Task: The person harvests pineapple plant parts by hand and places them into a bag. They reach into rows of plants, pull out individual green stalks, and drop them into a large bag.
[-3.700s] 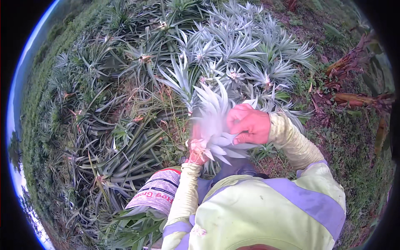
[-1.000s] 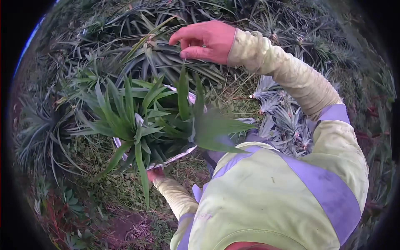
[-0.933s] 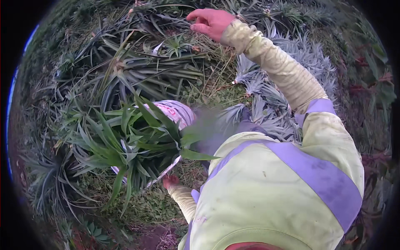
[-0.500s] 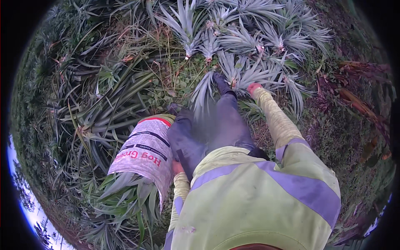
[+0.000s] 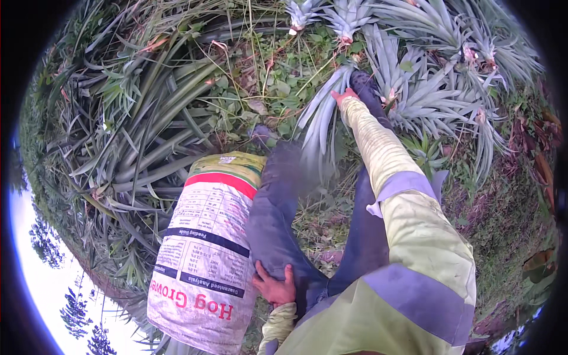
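My right hand (image 5: 344,96) reaches down to a young pineapple plant (image 5: 319,118) beside my right boot (image 5: 368,89). Its thumb and fingers look apart over the lower leaves, near the plant's cut base. My left hand (image 5: 277,289) rests with spread fingers against my left leg, close by the side of a printed woven sack (image 5: 204,248). The sack, white with a red band and a yellow-green end, lies along my left leg. Several more pineapple plants (image 5: 435,106) with pale pinkish cut bases lie spread out ahead and to the right.
Long-leaved pineapple plants (image 5: 154,142) grow thickly on the left. Low weeds and dry stalks (image 5: 266,77) cover the ground ahead. Reddish-brown dried leaves (image 5: 543,171) stand at the far right. Grass (image 5: 503,236) slopes away on the right.
My right hand has moved from the right of my boot to the plant on its left. My left hand has come into fuller view by the sack. My body has leaned further down.
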Motion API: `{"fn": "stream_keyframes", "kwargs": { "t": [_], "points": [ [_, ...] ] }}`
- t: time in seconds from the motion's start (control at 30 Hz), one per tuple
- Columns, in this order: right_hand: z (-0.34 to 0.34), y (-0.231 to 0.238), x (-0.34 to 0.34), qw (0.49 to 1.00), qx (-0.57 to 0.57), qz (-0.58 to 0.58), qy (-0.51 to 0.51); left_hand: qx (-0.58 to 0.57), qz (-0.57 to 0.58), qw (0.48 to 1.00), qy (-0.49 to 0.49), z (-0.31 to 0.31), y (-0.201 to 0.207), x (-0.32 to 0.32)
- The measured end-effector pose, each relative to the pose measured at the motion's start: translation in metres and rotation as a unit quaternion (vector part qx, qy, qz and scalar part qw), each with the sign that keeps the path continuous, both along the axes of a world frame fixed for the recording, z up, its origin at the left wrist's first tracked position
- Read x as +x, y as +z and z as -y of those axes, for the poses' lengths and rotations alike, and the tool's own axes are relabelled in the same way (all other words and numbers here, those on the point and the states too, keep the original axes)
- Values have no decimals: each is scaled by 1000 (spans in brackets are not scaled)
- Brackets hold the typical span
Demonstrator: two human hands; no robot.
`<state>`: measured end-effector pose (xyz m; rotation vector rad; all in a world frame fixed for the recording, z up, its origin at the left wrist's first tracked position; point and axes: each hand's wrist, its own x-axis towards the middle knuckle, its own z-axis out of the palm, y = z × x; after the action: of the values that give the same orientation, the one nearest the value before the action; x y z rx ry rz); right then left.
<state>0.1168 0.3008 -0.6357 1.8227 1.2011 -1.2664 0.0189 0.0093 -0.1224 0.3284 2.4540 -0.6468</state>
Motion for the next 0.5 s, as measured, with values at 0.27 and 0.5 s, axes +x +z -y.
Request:
{"fn": "stream_keyframes", "kwargs": {
  "t": [0.27,0.5],
  "points": [
    [9,-51,-67,963,-202,60,168,0,-21,999,-32,28,-3,0],
    [6,-60,16,995,77,-47,43,83,15,996,2,10,1,-10]
  ]
}}
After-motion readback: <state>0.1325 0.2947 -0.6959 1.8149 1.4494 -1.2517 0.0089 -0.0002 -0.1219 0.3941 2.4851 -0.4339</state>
